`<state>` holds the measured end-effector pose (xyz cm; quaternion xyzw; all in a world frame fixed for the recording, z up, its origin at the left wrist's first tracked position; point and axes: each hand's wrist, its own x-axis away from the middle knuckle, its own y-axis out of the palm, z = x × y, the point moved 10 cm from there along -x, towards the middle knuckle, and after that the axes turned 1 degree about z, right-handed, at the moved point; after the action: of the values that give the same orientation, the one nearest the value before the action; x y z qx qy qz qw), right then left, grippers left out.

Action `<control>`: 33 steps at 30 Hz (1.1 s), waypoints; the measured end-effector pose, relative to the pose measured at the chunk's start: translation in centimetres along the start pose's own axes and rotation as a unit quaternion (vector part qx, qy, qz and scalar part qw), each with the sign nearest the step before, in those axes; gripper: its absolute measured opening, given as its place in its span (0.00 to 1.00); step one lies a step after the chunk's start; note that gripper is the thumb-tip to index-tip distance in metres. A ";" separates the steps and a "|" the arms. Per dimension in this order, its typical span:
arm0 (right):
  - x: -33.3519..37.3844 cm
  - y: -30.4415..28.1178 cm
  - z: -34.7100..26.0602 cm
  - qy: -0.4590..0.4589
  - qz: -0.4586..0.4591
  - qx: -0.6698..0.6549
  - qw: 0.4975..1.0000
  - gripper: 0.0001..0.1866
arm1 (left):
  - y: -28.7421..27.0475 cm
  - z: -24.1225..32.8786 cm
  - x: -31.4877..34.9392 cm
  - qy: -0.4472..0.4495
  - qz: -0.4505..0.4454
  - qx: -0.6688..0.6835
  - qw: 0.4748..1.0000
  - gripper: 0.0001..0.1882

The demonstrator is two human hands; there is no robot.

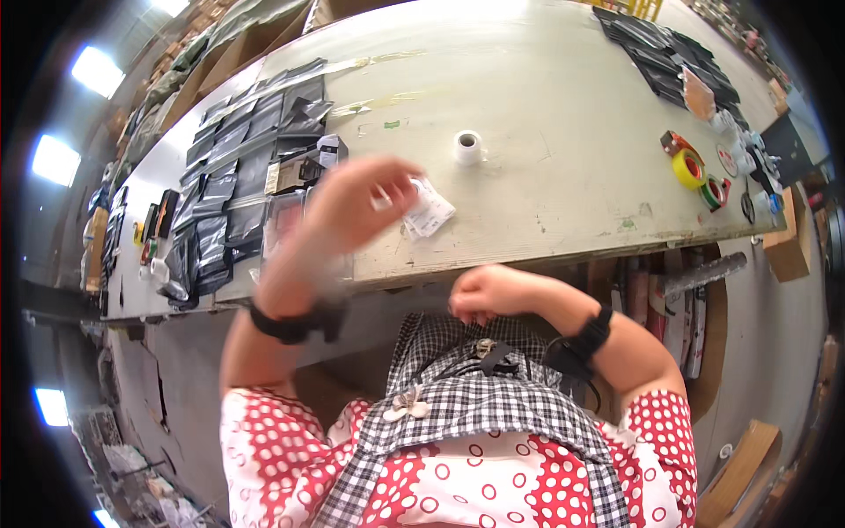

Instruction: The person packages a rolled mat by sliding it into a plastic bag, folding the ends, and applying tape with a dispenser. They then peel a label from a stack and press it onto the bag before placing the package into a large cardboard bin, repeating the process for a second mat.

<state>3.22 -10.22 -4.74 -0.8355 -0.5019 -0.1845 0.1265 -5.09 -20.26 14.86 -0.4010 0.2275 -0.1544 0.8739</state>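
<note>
My left hand (371, 198) is raised over the near part of the table, its fingers bent and smeared by motion. Whether it holds anything cannot be made out. Just beyond its fingertips lies a small stack of white printed labels (430, 211), partly covered by the hand. My right hand (489, 294) hangs at the table's near edge in front of my apron, fingers curled into a loose fist, with nothing showing in it. A white roll (468, 149) stands upright farther back, apart from both hands. Left of my left hand is a small dark box (295, 173), partly hidden by my arm.
Rows of black plastic bags (231, 163) cover the left of the pale table (528, 79). More black bags (673, 66) lie at the far right. Tape rolls (688, 169) sit near the right edge. A cardboard box (786, 238) stands beyond the right end.
</note>
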 end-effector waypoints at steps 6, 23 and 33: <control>3.9 -3.4 10.3 0.079 0.089 -0.010 0.993 0.15 | 11.5 -11.5 9.0 -0.284 0.070 0.144 0.945 0.24; -11.1 -14.6 0.0 0.000 0.386 0.318 0.866 0.42 | 15.3 -19.9 6.9 -0.390 0.179 -0.038 0.902 0.60; -10.9 -12.3 -6.2 -0.180 0.398 0.370 0.820 0.45 | 13.5 -19.6 7.5 -0.336 0.170 -0.049 0.925 0.53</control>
<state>-13.43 -15.61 -3.63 -0.8714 -0.1699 0.2351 0.3955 -7.76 -27.53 -8.88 -0.4273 -0.0070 0.1519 0.8913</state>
